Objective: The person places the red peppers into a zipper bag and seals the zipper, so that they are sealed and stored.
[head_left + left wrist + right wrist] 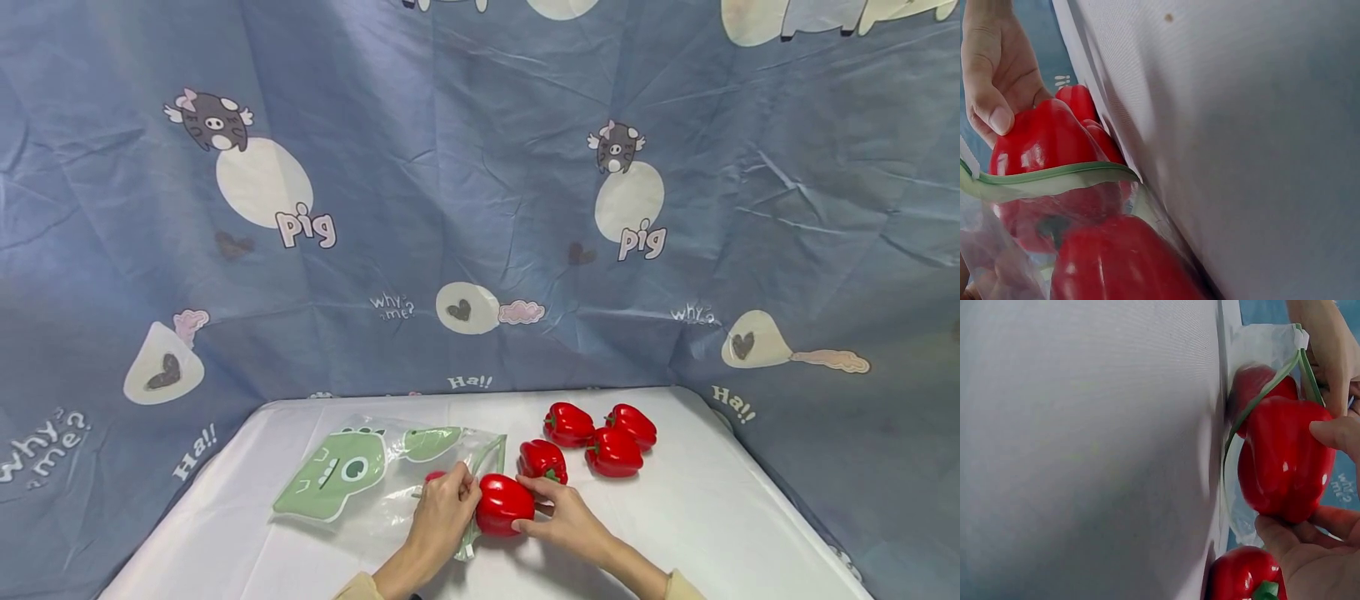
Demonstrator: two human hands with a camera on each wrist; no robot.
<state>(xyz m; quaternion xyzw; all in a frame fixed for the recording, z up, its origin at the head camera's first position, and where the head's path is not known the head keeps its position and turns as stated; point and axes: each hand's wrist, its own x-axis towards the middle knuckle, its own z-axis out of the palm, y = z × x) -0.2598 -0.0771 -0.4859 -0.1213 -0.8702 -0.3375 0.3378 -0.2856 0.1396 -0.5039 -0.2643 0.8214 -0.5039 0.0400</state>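
A clear zip bag (341, 475) with a green monster print lies flat on the table, its green-edged mouth towards the right. My left hand (442, 510) pinches the upper edge of that mouth. My right hand (566, 518) grips a red bell pepper (506, 505) with thumb and fingers, and the pepper sits at the mouth, its stem end within the bag in the left wrist view. Another bell pepper (1122, 265) rests inside the bag, mostly hidden by my left hand in the head view. White zip slider (1301, 337) shows at one end of the mouth.
Behind my right hand lies a loose red bell pepper (543, 461). Farther back and right, three more peppers (615, 454) touch in a cluster. A white cloth covers the table (720, 517), and a blue printed curtain (480, 208) hangs behind its far edge.
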